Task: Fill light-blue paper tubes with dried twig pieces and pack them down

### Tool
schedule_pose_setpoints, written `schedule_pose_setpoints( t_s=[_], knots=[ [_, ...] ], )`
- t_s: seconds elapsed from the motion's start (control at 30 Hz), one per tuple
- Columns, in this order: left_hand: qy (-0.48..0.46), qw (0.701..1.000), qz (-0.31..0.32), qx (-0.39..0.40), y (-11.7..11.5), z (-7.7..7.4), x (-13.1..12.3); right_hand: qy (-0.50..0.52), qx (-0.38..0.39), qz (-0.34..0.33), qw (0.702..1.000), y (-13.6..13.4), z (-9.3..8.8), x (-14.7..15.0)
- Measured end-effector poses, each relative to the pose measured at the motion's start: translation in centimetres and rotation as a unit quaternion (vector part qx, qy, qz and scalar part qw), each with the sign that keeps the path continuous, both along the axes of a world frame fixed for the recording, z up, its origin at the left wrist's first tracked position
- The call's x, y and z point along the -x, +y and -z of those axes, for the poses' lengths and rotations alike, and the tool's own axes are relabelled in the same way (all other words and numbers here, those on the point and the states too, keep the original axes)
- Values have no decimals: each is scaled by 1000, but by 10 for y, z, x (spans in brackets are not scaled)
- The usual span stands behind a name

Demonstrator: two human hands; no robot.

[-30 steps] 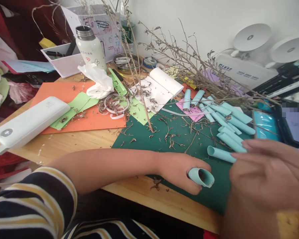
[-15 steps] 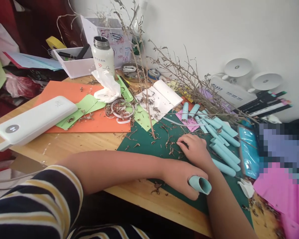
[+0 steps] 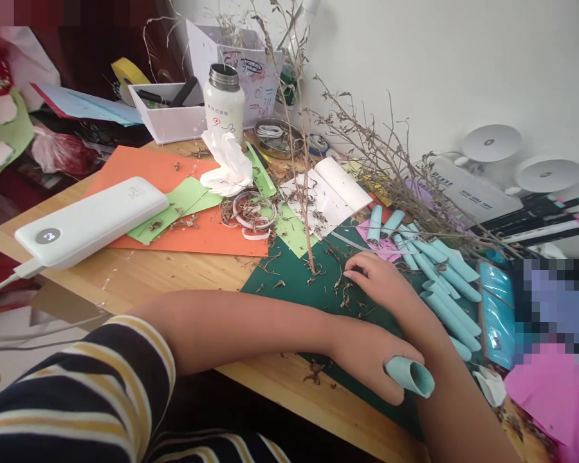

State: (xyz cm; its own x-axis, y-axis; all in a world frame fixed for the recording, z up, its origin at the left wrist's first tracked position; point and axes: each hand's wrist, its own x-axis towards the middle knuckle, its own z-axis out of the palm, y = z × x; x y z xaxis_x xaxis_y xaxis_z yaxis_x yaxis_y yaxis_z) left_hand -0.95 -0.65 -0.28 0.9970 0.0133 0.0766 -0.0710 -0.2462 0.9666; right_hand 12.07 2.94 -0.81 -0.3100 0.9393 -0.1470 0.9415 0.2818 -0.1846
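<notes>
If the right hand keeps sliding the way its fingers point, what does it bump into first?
The right hand lies flat on the dark green cutting mat, fingers pointing left. First in that line are probably the dry brown twig scraps scattered on the mat, then the thin upright dried stem. Depth is hard to judge.

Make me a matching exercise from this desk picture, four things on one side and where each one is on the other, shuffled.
Things:
1. paper cone
2. white flask
3. power bank
4. crumpled tissue

Places:
A. on the orange paper's left edge
B. in the left hand
C. just in front of the flask
D. beside the white tray at the back

Pairs: 1-B, 2-D, 3-A, 4-C
</notes>
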Motion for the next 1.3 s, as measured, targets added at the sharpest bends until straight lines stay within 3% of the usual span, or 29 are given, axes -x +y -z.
schedule_pose_setpoints(
  t_s=[0.1, 0.2, 0.3, 0.4, 0.47, 0.63, 0.77, 0.93, 1.13, 1.3],
  knots=[
    [0, 1000, 2, 1, 0, 1, 0, -24, -22, -10, 999, -1, 0, -1],
    [-7, 1000, -7, 1, -1, 2, -1, 17, -71, -1, 997, -15, -14, -7],
    [-8, 1000, -15, 1, 0, 4, -2, 167, -142, 20, 976, -44, -37, -16],
    [3, 1000, -18, 22, 0, 5, -3, 365, -146, -55, 918, -76, -53, -19],
    [8, 999, -20, 35, -1, 6, -4, 429, -97, -107, 892, -90, -55, -15],
    [-17, 999, -20, 22, -1, 7, -6, 392, 6, -156, 907, -94, -54, -4],
    [-2, 1000, -15, 21, 2, 5, -5, 364, -47, -196, 909, -92, -55, -8],
    [-6, 999, -28, 32, 2, 4, -3, 424, -84, -220, 874, -92, -43, -14],
    [-60, 997, -28, 38, 1, 9, -6, 442, -123, -211, 863, -89, -30, -18],
    [-8, 998, -46, 45, 2, 4, -4, 437, -217, -206, 848, -92, -30, -16]
  ],
)
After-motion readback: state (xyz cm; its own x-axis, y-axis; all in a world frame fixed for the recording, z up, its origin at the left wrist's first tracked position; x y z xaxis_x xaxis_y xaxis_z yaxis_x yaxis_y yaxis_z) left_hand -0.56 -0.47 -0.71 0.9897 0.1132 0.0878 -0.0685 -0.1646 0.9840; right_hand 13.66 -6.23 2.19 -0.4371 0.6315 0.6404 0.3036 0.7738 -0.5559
